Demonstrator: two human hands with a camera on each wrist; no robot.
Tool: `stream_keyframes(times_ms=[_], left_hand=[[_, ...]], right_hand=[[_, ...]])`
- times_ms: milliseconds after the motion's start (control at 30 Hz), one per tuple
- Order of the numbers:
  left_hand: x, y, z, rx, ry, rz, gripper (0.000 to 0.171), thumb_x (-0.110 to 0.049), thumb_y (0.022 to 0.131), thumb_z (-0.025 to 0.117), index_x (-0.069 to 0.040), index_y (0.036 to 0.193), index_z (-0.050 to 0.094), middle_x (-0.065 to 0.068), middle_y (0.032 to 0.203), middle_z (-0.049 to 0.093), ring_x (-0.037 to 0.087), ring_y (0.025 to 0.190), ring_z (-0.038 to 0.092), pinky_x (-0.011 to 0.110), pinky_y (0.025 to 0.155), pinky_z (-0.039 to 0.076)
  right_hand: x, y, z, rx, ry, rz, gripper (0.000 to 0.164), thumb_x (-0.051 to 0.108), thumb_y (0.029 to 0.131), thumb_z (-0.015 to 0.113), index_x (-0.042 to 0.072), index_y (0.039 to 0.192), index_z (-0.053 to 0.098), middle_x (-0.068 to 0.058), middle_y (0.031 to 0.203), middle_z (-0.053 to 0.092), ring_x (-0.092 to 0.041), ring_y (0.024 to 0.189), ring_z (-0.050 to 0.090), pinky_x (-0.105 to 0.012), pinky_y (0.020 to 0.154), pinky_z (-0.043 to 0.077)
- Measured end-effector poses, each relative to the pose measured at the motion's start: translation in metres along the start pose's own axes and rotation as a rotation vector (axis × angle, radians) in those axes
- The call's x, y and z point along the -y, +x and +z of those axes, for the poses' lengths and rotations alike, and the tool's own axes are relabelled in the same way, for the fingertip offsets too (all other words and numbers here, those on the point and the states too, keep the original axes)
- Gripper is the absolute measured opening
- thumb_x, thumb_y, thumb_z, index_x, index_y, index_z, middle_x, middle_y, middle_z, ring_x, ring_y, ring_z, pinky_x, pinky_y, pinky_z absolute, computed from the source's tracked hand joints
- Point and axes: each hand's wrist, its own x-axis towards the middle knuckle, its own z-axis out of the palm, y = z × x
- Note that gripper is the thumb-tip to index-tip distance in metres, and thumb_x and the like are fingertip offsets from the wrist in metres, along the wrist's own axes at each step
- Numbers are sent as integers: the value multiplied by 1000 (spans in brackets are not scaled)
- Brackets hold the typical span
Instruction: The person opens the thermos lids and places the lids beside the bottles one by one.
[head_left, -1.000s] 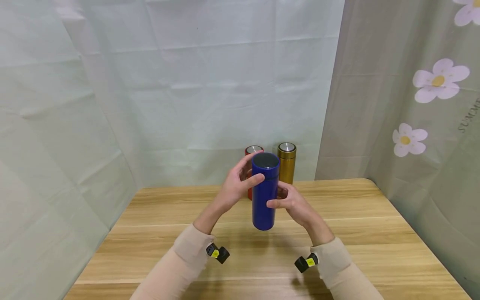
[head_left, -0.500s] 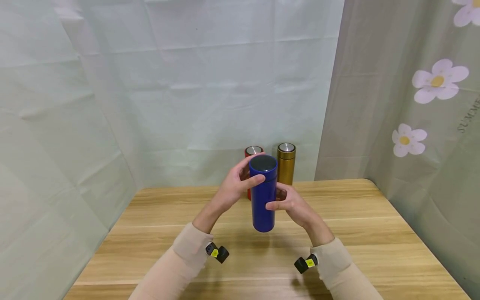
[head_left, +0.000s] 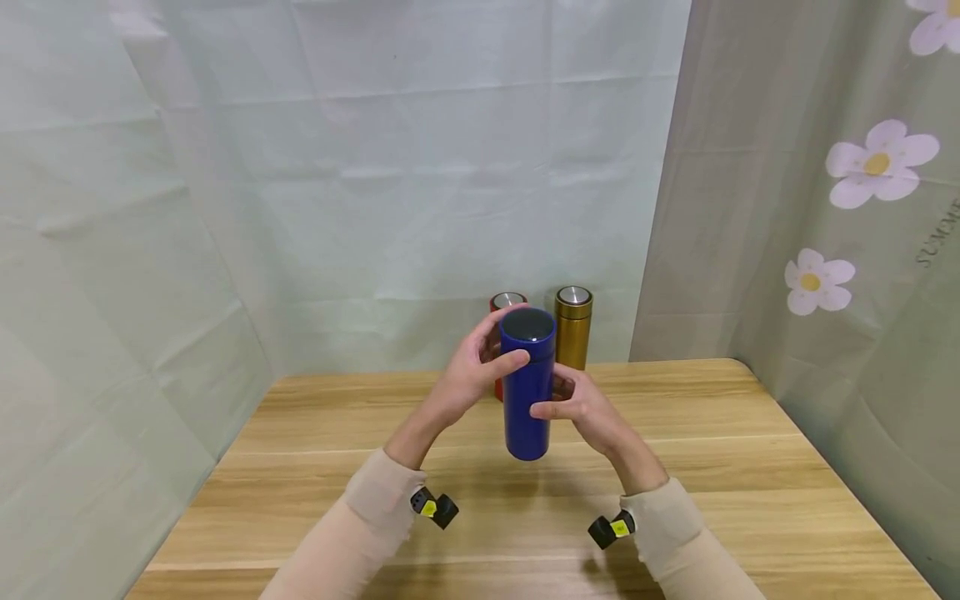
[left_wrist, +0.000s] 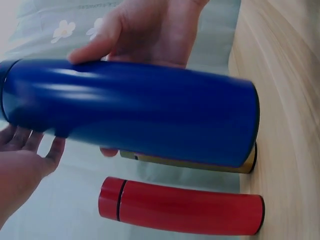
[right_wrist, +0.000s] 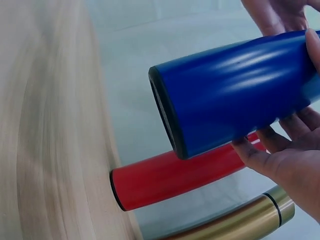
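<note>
A blue thermos bottle point(head_left: 527, 435) with a dark-topped lid is held up off the table, nearly upright, between both hands. My left hand point(head_left: 471, 372) grips it near the lid, thumb across the front. Lower down, my right hand point(head_left: 591, 410) holds the body from the right side, its thumb also in front. The right wrist view shows the bottle's dark-rimmed base point(right_wrist: 167, 115) apart from the tabletop. Behind it stand a red thermos point(left_wrist: 182, 206), largely covered by the left hand and blue bottle in the head view, and a gold thermos point(head_left: 573, 333), partly covered by the right hand.
The wooden table point(head_left: 315, 483) carries the red and gold bottles towards its back edge. A pale cloth point(head_left: 420, 183) hangs behind and on the left. On the right hangs a greyish curtain point(head_left: 735, 250) with white flowers.
The blue thermos has shifted very slightly left at its top, dipping a little and coming back up. Both hands keep the same hold on it. The red and gold bottles stay put.
</note>
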Motion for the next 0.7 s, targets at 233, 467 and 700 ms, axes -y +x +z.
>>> stream_keyframes(times_ms=[233,467,700], left_hand=[[-1,1,-7,66,-29,-38,88,-61,90,75,-17,159,42,12,143,59,29,128,59,46,107,50],[0,0,-5,34,-34,-35,90,-61,87,77,-14,156,44,13,142,61,29,125,61,42,105,52],[1,3,3,-72,-21,-21,86,-55,86,83,-15,153,48,13,140,61,29,125,61,48,105,50]], right_hand=[[1,-1,-1,44,27,-8,70,21,88,78,2,150,51,-17,138,64,-35,124,62,-55,107,47],[1,-1,0,50,25,-10,69,21,89,78,2,149,51,-17,138,64,-35,124,62,-54,107,47],[0,0,2,-1,-3,-13,69,21,89,78,3,150,51,-17,137,64,-35,123,62,-52,105,49]])
